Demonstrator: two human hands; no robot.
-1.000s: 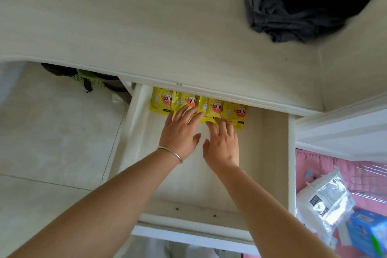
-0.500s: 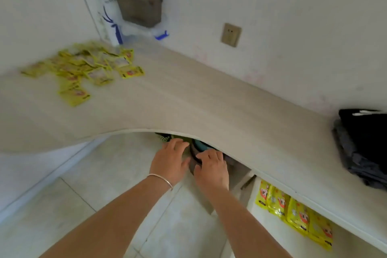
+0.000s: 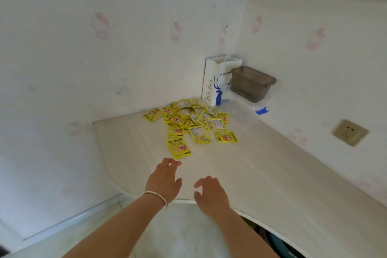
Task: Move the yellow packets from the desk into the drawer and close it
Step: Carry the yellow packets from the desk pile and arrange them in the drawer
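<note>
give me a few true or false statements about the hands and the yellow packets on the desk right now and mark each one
1. Both hands are empty. True: the left hand and right hand hold nothing.
2. The yellow packets lie stacked in one neat pile. False: they lie scattered and overlapping near the corner.
3. A white paper bag stands behind the packets. True.
4. The right wrist wears a bracelet. False: the bracelet is on the left wrist.
5. The left hand touches the nearest packet. False: it is short of it.
</note>
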